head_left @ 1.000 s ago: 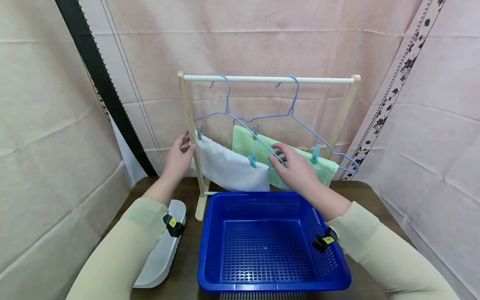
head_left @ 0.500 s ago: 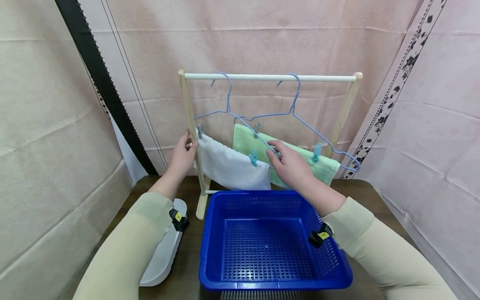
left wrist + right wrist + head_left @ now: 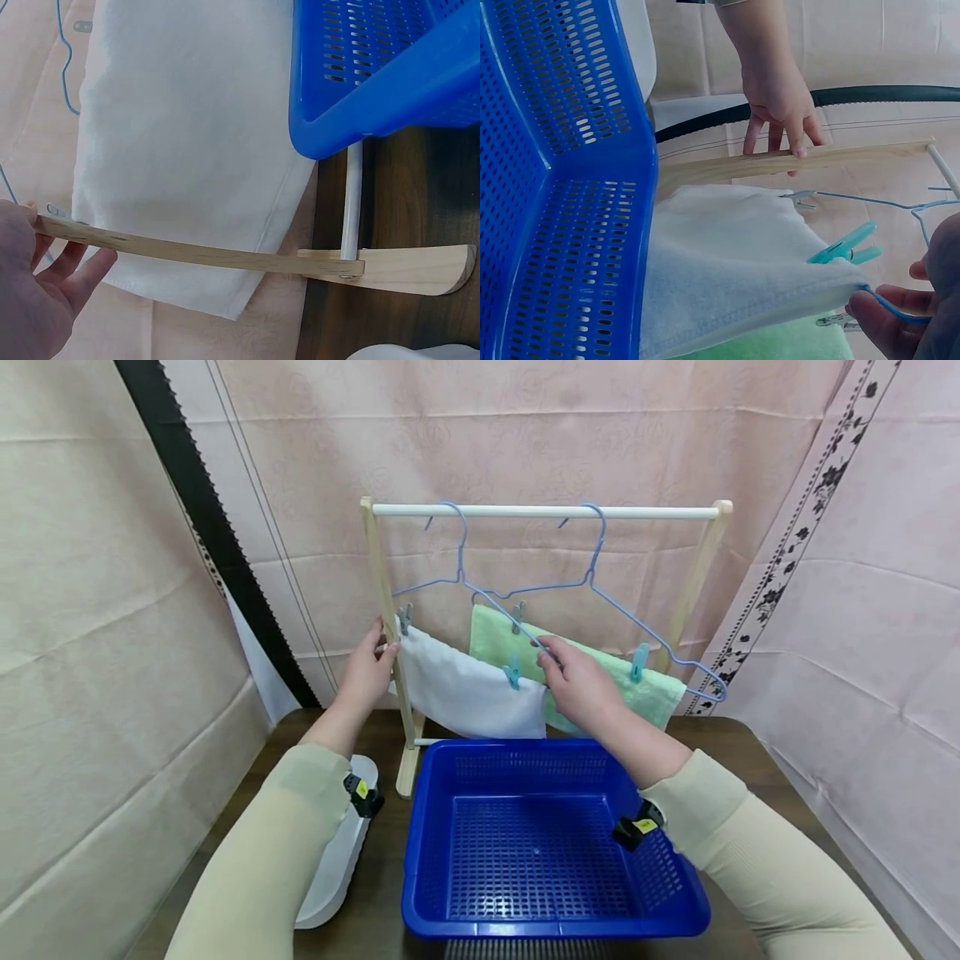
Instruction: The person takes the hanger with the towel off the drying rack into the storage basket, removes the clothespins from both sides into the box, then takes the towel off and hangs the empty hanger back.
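My left hand [image 3: 367, 667] grips the rack's left wooden post [image 3: 210, 253], thumb on the near side and other fingers behind. A blue wire hanger [image 3: 460, 560] hangs from the white bar [image 3: 525, 512]. Its lower right end is between the thumb and fingers of my right hand [image 3: 577, 683]. From that hanger hangs a white towel [image 3: 472, 685], pinned by a grey clip [image 3: 406, 618] and a teal clip [image 3: 845, 246]. Behind it, a second blue hanger [image 3: 627, 612] bears a green towel [image 3: 491, 635] held by two clips. The first hanger's left end is hidden behind the post.
A blue perforated basket [image 3: 555, 929] stands in front of the rack, under my right forearm. To its left lies a white tray-like object [image 3: 330, 877], partly under my left sleeve. The brown table [image 3: 382, 868] has cloth sheets [image 3: 555, 452] around it.
My right hand has moved slightly up and left, its fingers closing round the hanger's right end. The left hand has come in closer to the post. The view has shifted slightly.
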A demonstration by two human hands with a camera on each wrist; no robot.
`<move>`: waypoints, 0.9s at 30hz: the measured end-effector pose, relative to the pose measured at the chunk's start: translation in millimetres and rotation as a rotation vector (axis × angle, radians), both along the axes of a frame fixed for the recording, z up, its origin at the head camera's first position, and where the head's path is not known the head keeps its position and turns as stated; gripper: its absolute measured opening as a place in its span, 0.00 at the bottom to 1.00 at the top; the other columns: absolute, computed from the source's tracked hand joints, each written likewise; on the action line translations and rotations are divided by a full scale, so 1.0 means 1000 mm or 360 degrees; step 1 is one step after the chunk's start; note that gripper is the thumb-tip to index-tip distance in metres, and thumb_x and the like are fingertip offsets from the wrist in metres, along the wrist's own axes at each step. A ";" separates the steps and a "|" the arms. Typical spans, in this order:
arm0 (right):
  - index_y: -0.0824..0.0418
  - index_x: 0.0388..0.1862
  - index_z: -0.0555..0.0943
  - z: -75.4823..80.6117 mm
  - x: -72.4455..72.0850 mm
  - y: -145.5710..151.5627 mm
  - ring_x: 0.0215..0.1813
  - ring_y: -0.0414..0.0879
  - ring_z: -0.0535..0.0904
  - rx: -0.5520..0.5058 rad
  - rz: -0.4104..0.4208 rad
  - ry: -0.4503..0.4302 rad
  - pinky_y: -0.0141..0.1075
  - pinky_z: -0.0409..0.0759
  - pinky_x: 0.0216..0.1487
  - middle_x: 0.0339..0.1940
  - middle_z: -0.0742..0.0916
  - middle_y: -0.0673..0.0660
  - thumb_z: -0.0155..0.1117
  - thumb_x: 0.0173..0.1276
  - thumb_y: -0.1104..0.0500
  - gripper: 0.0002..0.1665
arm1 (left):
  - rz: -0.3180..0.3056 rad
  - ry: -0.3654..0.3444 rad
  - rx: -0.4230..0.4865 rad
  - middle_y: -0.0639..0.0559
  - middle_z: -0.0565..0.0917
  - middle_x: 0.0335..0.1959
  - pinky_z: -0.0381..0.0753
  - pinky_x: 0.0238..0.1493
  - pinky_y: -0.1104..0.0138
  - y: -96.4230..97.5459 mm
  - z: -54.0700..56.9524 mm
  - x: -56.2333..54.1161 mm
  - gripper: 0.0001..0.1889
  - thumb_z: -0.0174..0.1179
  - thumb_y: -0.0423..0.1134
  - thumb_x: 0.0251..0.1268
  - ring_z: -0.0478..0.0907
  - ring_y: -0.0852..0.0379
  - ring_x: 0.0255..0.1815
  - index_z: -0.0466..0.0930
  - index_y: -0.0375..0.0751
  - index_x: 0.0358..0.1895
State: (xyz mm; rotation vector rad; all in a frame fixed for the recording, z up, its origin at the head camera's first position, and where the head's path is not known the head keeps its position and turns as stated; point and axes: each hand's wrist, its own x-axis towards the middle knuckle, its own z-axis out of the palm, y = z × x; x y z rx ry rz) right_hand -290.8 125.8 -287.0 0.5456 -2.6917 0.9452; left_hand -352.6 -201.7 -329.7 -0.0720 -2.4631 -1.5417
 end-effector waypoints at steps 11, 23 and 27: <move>0.54 0.70 0.71 0.006 -0.003 -0.004 0.39 0.49 0.79 0.0060 -0.0059 -0.0021 0.43 0.76 0.38 0.45 0.84 0.55 0.42 0.82 0.48 0.24 | -0.0006 -0.0048 -0.0040 0.42 0.58 0.77 0.79 0.56 0.53 0.000 0.000 -0.001 0.33 0.45 0.47 0.80 0.63 0.45 0.73 0.41 0.60 0.81; 0.55 0.60 0.78 0.009 -0.005 -0.003 0.48 0.50 0.80 -0.0007 -0.0146 0.0118 0.47 0.77 0.44 0.50 0.85 0.55 0.44 0.82 0.50 0.19 | -0.0019 -0.0031 -0.0073 0.41 0.58 0.77 0.77 0.59 0.52 0.001 0.000 0.000 0.33 0.43 0.47 0.81 0.63 0.44 0.73 0.39 0.59 0.81; 0.55 0.57 0.79 0.008 -0.004 -0.001 0.42 0.50 0.79 -0.0036 -0.0156 0.0164 0.45 0.75 0.38 0.45 0.85 0.54 0.45 0.82 0.51 0.18 | -0.0014 -0.0012 -0.0100 0.41 0.59 0.77 0.76 0.60 0.52 0.001 -0.001 0.000 0.33 0.43 0.46 0.81 0.63 0.44 0.73 0.40 0.58 0.81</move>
